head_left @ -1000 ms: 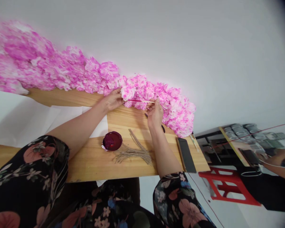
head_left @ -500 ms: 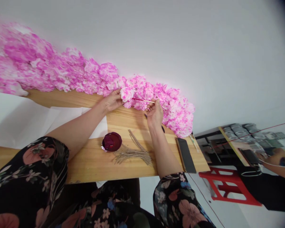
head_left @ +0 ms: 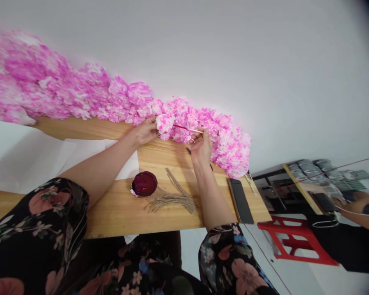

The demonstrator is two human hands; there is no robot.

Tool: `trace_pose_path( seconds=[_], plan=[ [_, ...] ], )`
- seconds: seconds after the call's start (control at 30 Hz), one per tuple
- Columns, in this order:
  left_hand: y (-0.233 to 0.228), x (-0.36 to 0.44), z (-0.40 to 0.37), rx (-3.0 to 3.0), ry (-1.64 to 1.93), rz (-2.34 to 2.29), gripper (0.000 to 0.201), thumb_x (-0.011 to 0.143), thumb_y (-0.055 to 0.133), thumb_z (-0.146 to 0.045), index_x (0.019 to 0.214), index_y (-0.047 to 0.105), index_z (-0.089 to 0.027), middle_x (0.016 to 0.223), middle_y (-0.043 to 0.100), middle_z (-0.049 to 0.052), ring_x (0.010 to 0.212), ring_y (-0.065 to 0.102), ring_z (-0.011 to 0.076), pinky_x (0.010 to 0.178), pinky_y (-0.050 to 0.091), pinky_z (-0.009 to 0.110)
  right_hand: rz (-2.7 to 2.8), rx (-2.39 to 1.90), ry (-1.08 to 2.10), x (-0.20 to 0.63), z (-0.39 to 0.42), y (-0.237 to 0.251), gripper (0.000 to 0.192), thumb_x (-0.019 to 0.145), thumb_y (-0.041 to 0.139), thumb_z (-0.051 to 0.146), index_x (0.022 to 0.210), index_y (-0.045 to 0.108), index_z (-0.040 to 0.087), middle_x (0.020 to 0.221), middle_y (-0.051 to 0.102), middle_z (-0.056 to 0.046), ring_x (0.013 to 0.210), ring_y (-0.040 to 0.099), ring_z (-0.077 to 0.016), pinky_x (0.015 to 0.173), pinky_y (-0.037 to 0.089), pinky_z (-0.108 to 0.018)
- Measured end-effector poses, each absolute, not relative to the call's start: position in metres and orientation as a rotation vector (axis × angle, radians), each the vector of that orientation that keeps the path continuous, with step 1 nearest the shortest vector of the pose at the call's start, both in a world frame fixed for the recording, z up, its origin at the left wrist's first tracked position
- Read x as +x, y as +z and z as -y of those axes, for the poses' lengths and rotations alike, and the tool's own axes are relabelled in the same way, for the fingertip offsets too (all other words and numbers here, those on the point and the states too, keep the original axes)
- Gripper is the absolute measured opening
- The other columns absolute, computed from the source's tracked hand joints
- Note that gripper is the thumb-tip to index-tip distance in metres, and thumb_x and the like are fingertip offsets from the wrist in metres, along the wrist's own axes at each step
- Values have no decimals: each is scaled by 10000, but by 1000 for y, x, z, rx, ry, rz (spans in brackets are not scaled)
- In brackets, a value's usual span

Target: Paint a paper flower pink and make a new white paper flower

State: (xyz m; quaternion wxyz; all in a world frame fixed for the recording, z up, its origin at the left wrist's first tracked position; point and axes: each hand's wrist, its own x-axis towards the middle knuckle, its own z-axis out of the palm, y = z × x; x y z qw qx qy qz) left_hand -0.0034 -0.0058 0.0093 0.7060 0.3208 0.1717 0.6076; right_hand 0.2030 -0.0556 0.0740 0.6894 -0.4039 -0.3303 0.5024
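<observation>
While the left hand (head_left: 146, 132) pinches a pink-and-white paper flower (head_left: 165, 123) between thumb and fingers, the right hand (head_left: 200, 146) holds a thin brush (head_left: 189, 129) closed in its fingertips, its reddened tip laid against the flower's petals. That flower sits at the far edge of the wooden bench (head_left: 119, 209), pressed in among a long row of paper flowers (head_left: 80, 92) of the same pink that runs along the far edge against the white wall (head_left: 233, 53), from the far left corner to past the right hand.

Nearer the person, about the middle of the bench, stands a small round dish of dark red dye (head_left: 144, 183), and just to its right lies a loose bundle of twine pieces (head_left: 172, 196), touching the inner side of the right forearm. White paper sheets (head_left: 80, 151) lie on the bench under the left forearm. Close to the right edge of the bench rests a dark phone (head_left: 240, 200), lying flat with its length running from the near edge toward the flowers.

Beyond the right edge, off the bench, stands a red stool (head_left: 295, 246), with a dark rack of trays (head_left: 310, 180) behind it. Another person's arm (head_left: 365, 215) shows at the far right, well apart from the bench.
</observation>
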Motion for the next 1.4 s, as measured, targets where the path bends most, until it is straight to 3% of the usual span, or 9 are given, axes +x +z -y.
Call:
trace_pose_path(
  seconds=[0.23,1.07,1.27,1.4],
  plan=[
    [8,-5,6,699,1341,-437,278,745,803,14,952,798,-171,909,788,38,868,736,175,852,602,290,756,-945,1132,201,57,77,351,901,786,549,844,698,214,665,630,63,584,580,-73,537,470,-192],
    [1,-6,1,706,1336,-451,300,741,809,12,968,799,-183,864,771,33,893,754,194,882,614,317,773,-942,1127,202,56,75,311,934,745,519,864,700,219,694,664,49,613,607,-82,550,472,-196],
    [5,-4,3,693,1346,-437,297,714,794,52,907,801,-173,816,758,16,748,700,146,749,574,256,792,-986,1138,201,55,70,304,905,774,511,863,706,217,701,680,49,621,621,-79,537,459,-189],
    [4,-4,2,683,1346,-442,290,709,795,52,893,791,-172,809,750,10,721,679,139,745,557,264,769,-938,1142,202,55,72,287,925,758,492,867,708,216,702,682,47,622,619,-77,544,469,-184]
  ],
)
